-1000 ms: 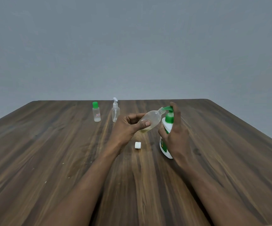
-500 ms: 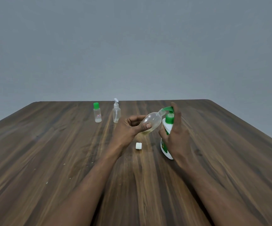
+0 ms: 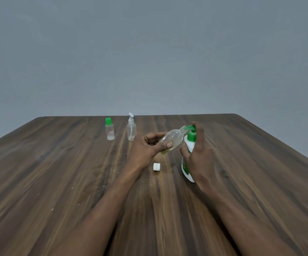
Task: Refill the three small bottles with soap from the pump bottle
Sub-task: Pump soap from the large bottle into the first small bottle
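My left hand (image 3: 147, 150) grips a clear small bottle (image 3: 173, 138), tilted with its open neck against the green spout of the pump bottle (image 3: 190, 143). Some yellowish soap lies in its lower side. The white and green pump bottle stands on the table, and my right hand (image 3: 200, 157) wraps round it with the index finger on the pump head. A white cap (image 3: 156, 167) lies on the table below the tilted bottle. Two more small bottles stand at the back: one with a green cap (image 3: 109, 129) and one with a white pump top (image 3: 131, 130).
The dark wooden table (image 3: 57, 172) reaches to a far edge just behind the two standing bottles, with a plain grey wall beyond. A few pale specks dot the wood at the front left.
Both hands hold nearly the same pose. The tilted bottle stays at the spout; the view has shifted very slightly.
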`<state>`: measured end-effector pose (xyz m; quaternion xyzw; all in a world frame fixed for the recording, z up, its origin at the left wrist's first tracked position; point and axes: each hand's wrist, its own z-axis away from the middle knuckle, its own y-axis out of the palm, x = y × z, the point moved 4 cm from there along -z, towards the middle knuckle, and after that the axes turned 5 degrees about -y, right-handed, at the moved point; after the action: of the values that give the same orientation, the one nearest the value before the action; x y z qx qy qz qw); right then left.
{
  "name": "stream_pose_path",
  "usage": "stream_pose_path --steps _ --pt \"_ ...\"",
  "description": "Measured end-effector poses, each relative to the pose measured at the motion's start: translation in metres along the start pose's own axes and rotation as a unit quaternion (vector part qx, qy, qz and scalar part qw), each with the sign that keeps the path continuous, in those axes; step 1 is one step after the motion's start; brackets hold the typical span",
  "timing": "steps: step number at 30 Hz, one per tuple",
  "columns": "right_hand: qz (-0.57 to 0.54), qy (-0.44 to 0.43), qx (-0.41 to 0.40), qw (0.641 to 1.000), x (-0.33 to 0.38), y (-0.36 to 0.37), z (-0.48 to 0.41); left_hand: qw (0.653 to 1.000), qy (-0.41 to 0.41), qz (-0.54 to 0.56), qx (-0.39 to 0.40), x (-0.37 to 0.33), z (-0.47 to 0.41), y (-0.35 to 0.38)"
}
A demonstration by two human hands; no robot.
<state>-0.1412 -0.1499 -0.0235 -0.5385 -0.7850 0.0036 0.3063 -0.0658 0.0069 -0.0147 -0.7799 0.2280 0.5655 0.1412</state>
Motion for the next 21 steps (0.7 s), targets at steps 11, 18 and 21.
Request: stream_pose_path --steps 11,18,21 --pt "-0.023 0.023 0.017 0.999 0.008 0.027 -0.001 0.998 0.022 0.038 -0.041 -0.001 -0.004 -0.011" --pt "-0.02 0.03 0.014 0.999 0.0 0.033 0.0 0.998 0.024 0.027 -0.047 0.004 -0.006 -0.016" --pt "-0.014 0.029 0.009 0.999 -0.005 0.035 0.0 0.998 0.018 0.007 -0.055 0.007 -0.006 -0.019"
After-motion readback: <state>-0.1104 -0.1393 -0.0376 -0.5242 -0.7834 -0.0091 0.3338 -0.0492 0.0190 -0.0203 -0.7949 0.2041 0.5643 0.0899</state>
